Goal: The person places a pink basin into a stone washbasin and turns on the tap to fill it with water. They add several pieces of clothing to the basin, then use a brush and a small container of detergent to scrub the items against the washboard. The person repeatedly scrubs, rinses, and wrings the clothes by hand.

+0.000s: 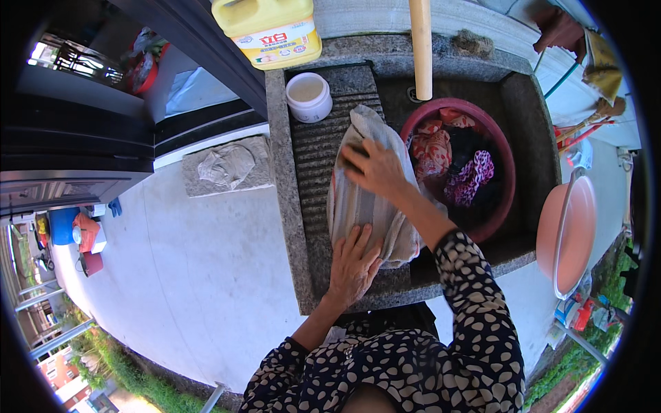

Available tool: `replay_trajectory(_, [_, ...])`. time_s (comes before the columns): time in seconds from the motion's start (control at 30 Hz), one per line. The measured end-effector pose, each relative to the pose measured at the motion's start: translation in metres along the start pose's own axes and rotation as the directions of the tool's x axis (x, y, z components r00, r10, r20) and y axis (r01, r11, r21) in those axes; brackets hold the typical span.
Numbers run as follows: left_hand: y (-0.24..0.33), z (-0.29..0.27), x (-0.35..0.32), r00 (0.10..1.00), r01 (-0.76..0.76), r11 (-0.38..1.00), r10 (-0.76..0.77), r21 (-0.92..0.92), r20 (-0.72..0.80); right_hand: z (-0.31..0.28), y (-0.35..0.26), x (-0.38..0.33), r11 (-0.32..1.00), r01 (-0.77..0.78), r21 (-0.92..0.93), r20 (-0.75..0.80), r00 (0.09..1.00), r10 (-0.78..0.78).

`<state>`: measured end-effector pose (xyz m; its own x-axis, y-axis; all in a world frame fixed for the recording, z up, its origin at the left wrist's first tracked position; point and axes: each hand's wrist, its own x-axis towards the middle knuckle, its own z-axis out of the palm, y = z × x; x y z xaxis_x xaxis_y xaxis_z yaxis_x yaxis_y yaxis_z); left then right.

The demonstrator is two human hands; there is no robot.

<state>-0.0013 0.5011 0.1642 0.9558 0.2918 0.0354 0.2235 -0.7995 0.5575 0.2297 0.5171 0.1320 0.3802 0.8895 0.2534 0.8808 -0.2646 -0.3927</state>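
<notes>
A wet striped cloth [375,199], greyish and beige, is spread over the ribbed stone washboard [313,165] of a sink. My left hand [353,268] presses on its near end, palm down with fingers spread. Farther up the cloth lies my right hand [379,168]. Its fingers are smeared by motion and partly in dark shadow, so I cannot make out whether they grip anything. Right of the cloth, a dark red basin [510,175] in the sink holds wet laundry, including a red patterned piece [432,151] and a purple spotted one [471,177].
A white tub [308,98] stands on the washboard's far left corner, below a yellow jug [267,34]. A wooden pole [421,51] juts over the sink's far edge [454,47]. A pink basin [566,230] leans outside at right. Left lies a stone slab [231,165] with a grey rag.
</notes>
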Motion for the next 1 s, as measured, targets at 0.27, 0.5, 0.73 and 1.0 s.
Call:
replay_trajectory(0.27, [-0.008, -0.004, -0.002, 1.0, 0.013, 0.995, -0.014, -0.099, -0.012, -0.019, -0.041, -0.028, 0.997, -0.037, 0.074, 0.151, 0.988, 0.026])
replay_trajectory(0.5, [-0.006, 0.002, -0.002, 1.0, 0.007, 0.986, -0.011, -0.164, -0.024, 0.008, -0.004, 0.001, 0.994, -0.037, -0.101, -0.077, 0.997, 0.029])
replay_trajectory(0.73, [-0.015, 0.005, -0.003, 0.993, -0.036, 0.989, 0.02, -0.141, -0.115, 0.0, -0.008, 0.015, 0.989, -0.147, -0.011, 0.057, 0.988, 0.147])
replay_trajectory(1.0, [-0.013, 0.008, -0.006, 0.996, -0.021, 0.988, 0.007, -0.155, -0.093, 0.009, -0.001, 0.001, 0.997, 0.023, -0.074, 0.037, 0.999, -0.02])
